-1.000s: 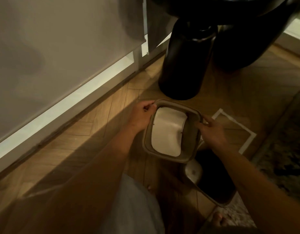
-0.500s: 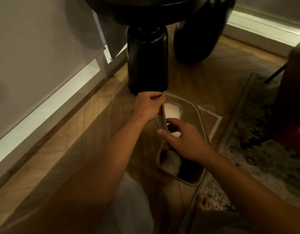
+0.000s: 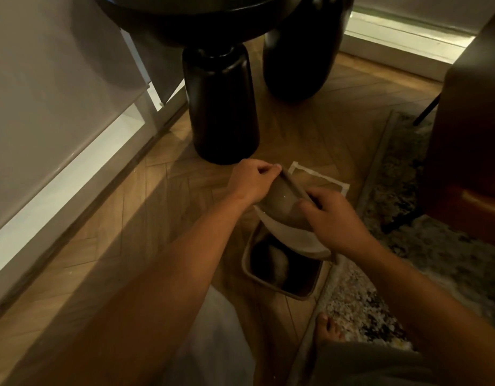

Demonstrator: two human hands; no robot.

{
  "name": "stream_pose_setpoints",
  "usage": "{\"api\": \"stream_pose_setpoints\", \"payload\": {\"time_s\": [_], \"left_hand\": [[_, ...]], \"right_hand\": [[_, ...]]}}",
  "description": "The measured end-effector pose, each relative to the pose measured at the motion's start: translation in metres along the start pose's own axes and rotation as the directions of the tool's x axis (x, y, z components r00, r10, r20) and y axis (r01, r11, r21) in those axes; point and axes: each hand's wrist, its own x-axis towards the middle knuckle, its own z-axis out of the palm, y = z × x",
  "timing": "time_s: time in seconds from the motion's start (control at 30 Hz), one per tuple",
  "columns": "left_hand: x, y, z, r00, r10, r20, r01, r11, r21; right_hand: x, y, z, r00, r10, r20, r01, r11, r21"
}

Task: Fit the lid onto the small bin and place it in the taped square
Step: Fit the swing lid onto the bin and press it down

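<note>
With the left hand [image 3: 250, 185] and right hand [image 3: 334, 218] gripping the tilted lid [image 3: 282, 207], fingers closed on its edges, level it squarely over the bin [image 3: 279, 285] before pressing down.

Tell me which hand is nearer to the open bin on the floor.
Right. The right hand grips the lid's lower end just above the bin's far rim. The left hand pinches the lid's upper end, farther up toward the black table leg.
</note>
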Motion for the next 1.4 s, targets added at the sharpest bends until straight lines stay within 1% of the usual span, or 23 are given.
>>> {"api": "stream_pose_setpoints", "payload": {"time_s": [0.07, 0.1, 0.17, 0.23, 0.37, 0.47, 0.53, 0.6, 0.67, 0.73, 0.77, 0.8, 0.83, 0.9, 0.93, 0.97, 1.07, 1.13, 1.23, 1.33, 1.4], "left_hand": [[-0.002, -0.001, 0.002, 0.999, 0.044, 0.028, -0.045, 0.998, 0.036], [-0.003, -0.001, 0.004, 0.998, 0.045, 0.048, -0.047, 0.999, 0.023], [-0.006, -0.001, 0.006, 0.996, 0.01, 0.086, -0.005, 0.998, -0.059], [-0.007, 0.0, 0.009, 0.993, -0.024, 0.115, 0.039, 0.991, -0.131], [-0.009, -0.002, 0.015, 0.98, -0.037, 0.197, 0.078, 0.976, -0.202], [-0.01, -0.003, 0.02, 0.964, -0.045, 0.263, 0.118, 0.955, -0.271], [-0.01, -0.001, 0.02, 0.948, -0.088, 0.306, 0.179, 0.942, -0.284], [-0.011, -0.003, 0.019, 0.907, -0.153, 0.393, 0.291, 0.902, -0.318], [-0.011, -0.007, 0.019, 0.852, -0.192, 0.487, 0.409, 0.824, -0.392], [-0.007, -0.016, 0.019, 0.812, -0.219, 0.541, 0.501, 0.737, -0.453], [-0.005, -0.02, 0.019, 0.802, -0.225, 0.553, 0.518, 0.724, -0.456], [-0.005, -0.024, 0.019, 0.799, -0.23, 0.555, 0.519, 0.73, -0.444], [-0.005, -0.028, 0.018, 0.802, -0.231, 0.551, 0.506, 0.752, -0.422], [-0.004, -0.037, 0.016, 0.82, -0.244, 0.518, 0.478, 0.79, -0.383], [-0.003, -0.041, 0.016, 0.828, -0.256, 0.499, 0.469, 0.803, -0.367], [-0.001, -0.046, 0.015, 0.835, -0.271, 0.478, 0.46, 0.82, -0.34], [0.002, -0.056, 0.012, 0.848, -0.301, 0.436, 0.432, 0.87, -0.239], [0.005, -0.066, 0.011, 0.824, -0.328, 0.462, 0.456, 0.868, -0.198], [0.005, -0.078, 0.009, 0.786, -0.349, 0.511, 0.465, 0.878, -0.114], [0.004, -0.086, 0.011, 0.763, -0.368, 0.532, 0.455, 0.89, -0.038], [0.002, -0.089, 0.015, 0.747, -0.367, 0.555, 0.44, 0.898, 0.002]], "right_hand": [[0.004, 0.0, -0.012, 0.998, 0.062, -0.028, -0.06, 0.996, 0.073], [0.006, 0.0, -0.018, 0.993, 0.11, -0.044, -0.104, 0.986, 0.127], [0.009, 0.001, -0.031, 0.98, 0.189, -0.067, -0.167, 0.954, 0.25], [0.01, 0.003, -0.043, 0.972, 0.227, -0.06, -0.189, 0.908, 0.373], [0.01, 0.004, -0.061, 0.963, 0.263, -0.06, -0.169, 0.761, 0.627], [0.011, 0.003, -0.067, 0.935, 0.328, -0.137, -0.12, 0.653, 0.748], [0.011, -0.001, -0.069, 0.914, 0.37, -0.17, -0.088, 0.587, 0.805], [0.012, -0.001, -0.068, 0.905, 0.391, -0.169, -0.066, 0.521, 0.851], [0.015, 0.005, -0.066, 0.902, 0.408, -0.139, -0.07, 0.456, 0.887], [0.018, 0.015, -0.06, 0.898, 0.425, -0.111, -0.101, 0.445, 0.89], [0.021, 0.022, -0.057, 0.888, 0.446, -0.11, -0.123, 0.462, 0.878], [0.024, 0.029, -0.054, 0.882, 0.457, -0.116, -0.145, 0.498, 0.855], [0.027, 0.037, -0.051, 0.885, 0.449, -0.124, -0.168, 0.557, 0.813], [0.032, 0.052, -0.044, 0.906, 0.402, -0.133, -0.217, 0.711, 0.669], [0.034, 0.06, -0.04, 0.912, 0.389, -0.129, -0.247, 0.772, 0.586], [0.035, 0.067, -0.036, 0.914, 0.389, -0.112, -0.281, 0.809, 0.517], [0.039, 0.088, -0.024, 0.905, 0.424, -0.024, -0.388, 0.848, 0.361], [0.038, 0.099, -0.016, 0.901, 0.432, 0.017, -0.424, 0.875, 0.233], [0.032, 0.109, -0.009, 0.904, 0.414, 0.103, -0.42, 0.907, 0.037], [0.024, 0.119, -0.002, 0.871, 0.456, 0.183, -0.431, 0.888, -0.162], [0.02, 0.125, 0.001, 0.834, 0.514, 0.201, -0.476, 0.854, -0.209]]}}
